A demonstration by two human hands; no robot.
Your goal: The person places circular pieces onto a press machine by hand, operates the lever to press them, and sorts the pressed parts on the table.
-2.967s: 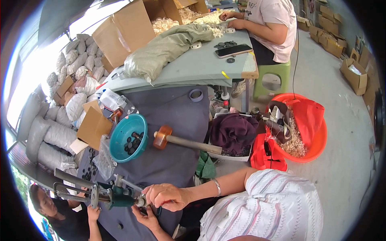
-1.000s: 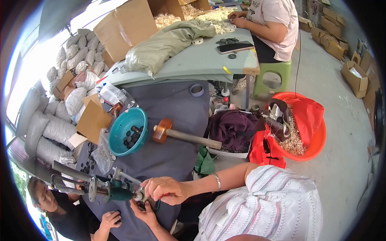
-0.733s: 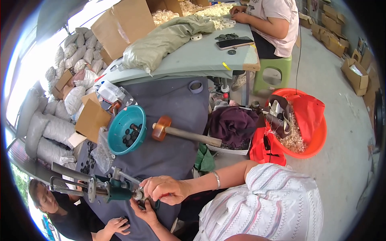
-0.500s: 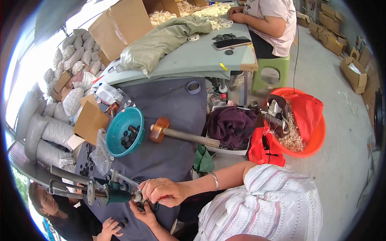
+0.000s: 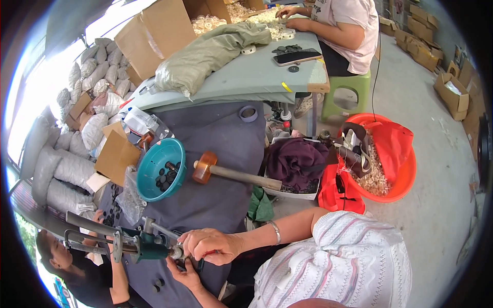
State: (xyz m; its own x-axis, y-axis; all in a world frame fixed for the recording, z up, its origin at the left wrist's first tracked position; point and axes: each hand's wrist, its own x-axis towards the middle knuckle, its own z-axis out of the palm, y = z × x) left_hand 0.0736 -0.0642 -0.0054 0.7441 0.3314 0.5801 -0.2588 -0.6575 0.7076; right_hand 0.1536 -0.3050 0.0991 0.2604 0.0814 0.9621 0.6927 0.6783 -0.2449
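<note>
A hand press with a green body, a spring and a metal lever stands on the dark cloth-covered table. My right hand, a bracelet at its wrist, is closed beside the press tip. A bit of something red shows under its fingers, too little to name. Just below, my left hand has thumb and fingers bent around a dark spot under the tip. What it grips is mostly hidden. Small round black pieces lie near the press. More black discs are in a teal basin.
A wooden-handled mallet lies beside the basin, with a tape roll beyond. A co-worker reaches toward scattered black pieces at left. Another person sits at the far table. A red tub stands on the floor at right.
The co-worker at lower left has moved a hand away from the pieces near the press, an arm now reaching farther up. The far person's hands have shifted. Mine stay almost in place.
</note>
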